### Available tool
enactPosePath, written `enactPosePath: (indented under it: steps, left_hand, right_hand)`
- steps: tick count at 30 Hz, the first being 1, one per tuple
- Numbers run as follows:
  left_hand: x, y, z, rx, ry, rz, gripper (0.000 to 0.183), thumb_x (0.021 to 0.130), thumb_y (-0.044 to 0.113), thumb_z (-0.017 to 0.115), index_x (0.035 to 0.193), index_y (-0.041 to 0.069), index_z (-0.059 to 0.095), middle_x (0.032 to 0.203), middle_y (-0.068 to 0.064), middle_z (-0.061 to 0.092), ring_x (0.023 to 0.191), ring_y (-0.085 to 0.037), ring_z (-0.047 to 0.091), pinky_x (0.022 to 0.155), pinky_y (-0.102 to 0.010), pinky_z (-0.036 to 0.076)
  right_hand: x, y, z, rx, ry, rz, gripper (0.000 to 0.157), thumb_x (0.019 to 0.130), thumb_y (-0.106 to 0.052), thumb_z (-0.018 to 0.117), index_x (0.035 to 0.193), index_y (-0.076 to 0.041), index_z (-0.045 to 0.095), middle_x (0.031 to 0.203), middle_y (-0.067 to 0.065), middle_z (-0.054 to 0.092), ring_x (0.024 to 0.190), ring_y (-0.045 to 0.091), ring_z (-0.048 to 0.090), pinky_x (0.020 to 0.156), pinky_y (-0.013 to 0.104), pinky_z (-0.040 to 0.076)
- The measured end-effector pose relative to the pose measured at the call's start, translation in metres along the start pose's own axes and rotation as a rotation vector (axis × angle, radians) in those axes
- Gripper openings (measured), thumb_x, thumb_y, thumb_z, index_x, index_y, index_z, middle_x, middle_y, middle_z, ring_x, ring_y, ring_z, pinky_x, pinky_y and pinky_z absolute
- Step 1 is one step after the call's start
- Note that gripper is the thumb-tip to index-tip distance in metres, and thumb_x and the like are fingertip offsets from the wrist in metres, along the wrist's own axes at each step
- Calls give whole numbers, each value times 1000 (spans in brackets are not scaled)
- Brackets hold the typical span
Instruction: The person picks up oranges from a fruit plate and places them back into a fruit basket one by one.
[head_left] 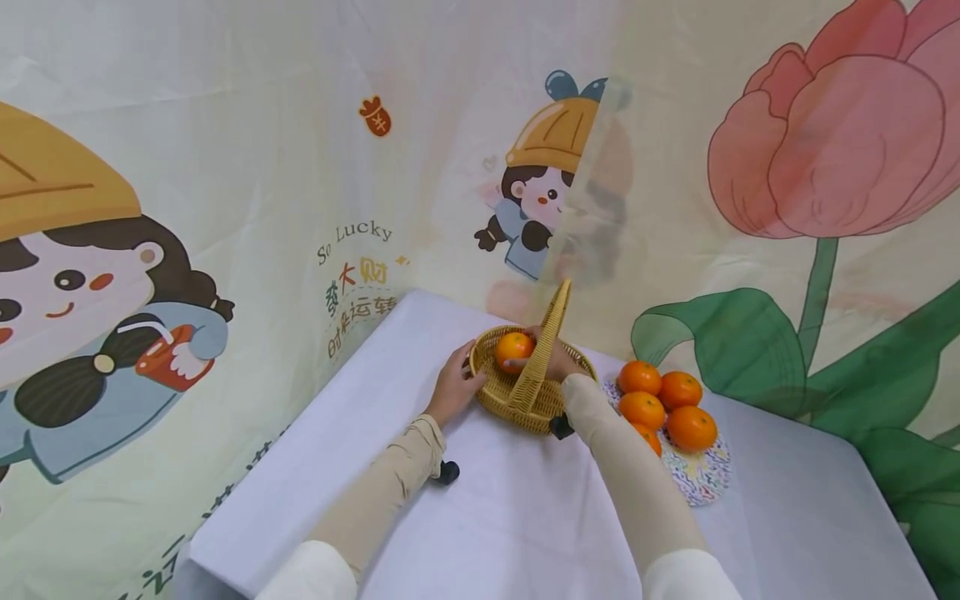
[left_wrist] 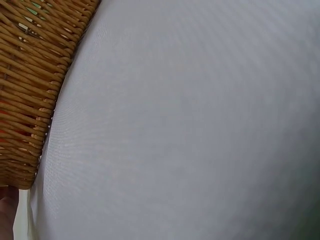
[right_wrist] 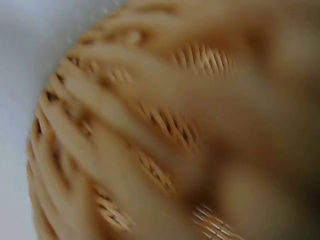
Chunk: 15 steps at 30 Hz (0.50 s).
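Observation:
A woven wicker basket (head_left: 525,412) with a tall arched handle (head_left: 547,342) stands on the white-covered table. My left hand (head_left: 453,387) grips its left rim; in the left wrist view part of that hand (left_wrist: 7,212) shows below the wicker side (left_wrist: 35,85). Beneath the handle my right hand (head_left: 561,362) reaches into the basket, its fingers around an orange (head_left: 514,350). The handle covers part of this hand. Close, blurred wicker (right_wrist: 75,115) fills much of the right wrist view, where neither hand nor orange can be made out.
Several oranges (head_left: 692,429) sit on a colourful patterned plate (head_left: 705,483) to the right of the basket, partly behind my right sleeve (head_left: 622,442). Printed cloth (head_left: 450,125) hangs behind the table (head_left: 495,517). A small black device (head_left: 447,473) is at my left wrist.

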<state>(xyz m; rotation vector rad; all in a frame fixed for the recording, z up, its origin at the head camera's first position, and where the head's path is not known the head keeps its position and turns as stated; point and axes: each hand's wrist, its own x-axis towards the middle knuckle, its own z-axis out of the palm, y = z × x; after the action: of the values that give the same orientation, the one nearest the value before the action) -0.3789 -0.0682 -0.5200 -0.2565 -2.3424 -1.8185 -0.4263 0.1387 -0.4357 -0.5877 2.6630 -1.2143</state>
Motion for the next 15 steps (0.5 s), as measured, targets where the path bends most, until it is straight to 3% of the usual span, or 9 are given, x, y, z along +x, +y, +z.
enactPosePath:
  steps: [5,10,15]
  left_hand:
    - [1,1,-3,5,-2,1,70,89,6,64,152,11,32,151,-13,36,129,-29,47,99,-31,48]
    - [0,0,-4,0,-4,1,71,89,6,63,152,10,32,151,-14,36,128,-30,48,99,-33,48]
    - [-1,0,-3,3,-9,-4,72,89,7,64,153,11,31,150,-14,36,128,-31,48,99,-35,48]
  right_hand:
    - [-2,-1,5,25,-17,5,70,84,-13,75,141,6,37,132,27,46,118,39,50,101,50,45]
    - [-7,-1,10,52,-12,-41,66,87,-2,69,141,10,32,133,30,43,117,41,50,97,50,48]
    - [-8,-3,18,69,45,50,80,81,-19,80,143,-1,35,131,21,45,116,35,50,100,49,45]
